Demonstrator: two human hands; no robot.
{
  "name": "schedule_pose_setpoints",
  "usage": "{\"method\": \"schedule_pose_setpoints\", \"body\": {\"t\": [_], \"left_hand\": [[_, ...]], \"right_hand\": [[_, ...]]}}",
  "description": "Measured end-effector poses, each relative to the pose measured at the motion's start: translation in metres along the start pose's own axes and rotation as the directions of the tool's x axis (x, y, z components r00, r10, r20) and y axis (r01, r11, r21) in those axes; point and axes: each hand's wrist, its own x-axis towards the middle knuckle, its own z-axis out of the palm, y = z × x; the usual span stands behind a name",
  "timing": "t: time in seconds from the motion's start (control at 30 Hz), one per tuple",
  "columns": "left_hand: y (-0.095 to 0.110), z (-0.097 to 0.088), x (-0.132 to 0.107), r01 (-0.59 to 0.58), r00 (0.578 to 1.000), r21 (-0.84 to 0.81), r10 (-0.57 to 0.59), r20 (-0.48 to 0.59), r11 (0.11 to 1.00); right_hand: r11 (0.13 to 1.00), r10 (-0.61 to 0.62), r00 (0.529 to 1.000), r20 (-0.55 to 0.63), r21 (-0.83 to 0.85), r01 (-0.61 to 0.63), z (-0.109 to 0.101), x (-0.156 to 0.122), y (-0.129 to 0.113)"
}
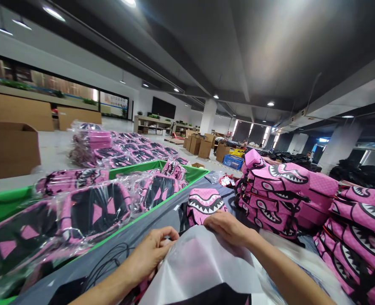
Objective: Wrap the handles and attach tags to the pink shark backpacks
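Note:
A translucent white plastic sheet lies over a pink bag at the bottom centre, whose colour shows through it. My left hand is closed at the sheet's left edge, thumb and forefinger pinched together; a little white material shows between them. At the sheet's top edge, my right hand has its fingers bent down onto the plastic, fingertips partly hidden. Just beyond both hands is a small pink bag with a shark-mouth print, upright on the dark grey cloth. Black cords lie loosely left of my left hand.
To the left, a green-edged bin holds several plastic-wrapped backpacks. Pink shark-print bags are stacked at right and far right. Cardboard boxes, a blue crate and people stand farther back.

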Motion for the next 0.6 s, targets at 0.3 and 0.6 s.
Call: {"method": "schedule_pose_setpoints", "body": {"t": [0.3,0.6], "left_hand": [[0.051,-0.014,-0.063,-0.322,0.909,0.427,0.402,-0.110,0.845],[0.102,0.056,-0.093,-0.484,0.862,0.420,0.501,0.078,0.767]], "right_hand": [[0.984,0.017,1.000,0.004,0.175,-0.017,-0.007,-0.037,-0.042],[0.990,-0.069,0.997,-0.020,0.125,0.071,-0.009,-0.056,-0.058]]}}
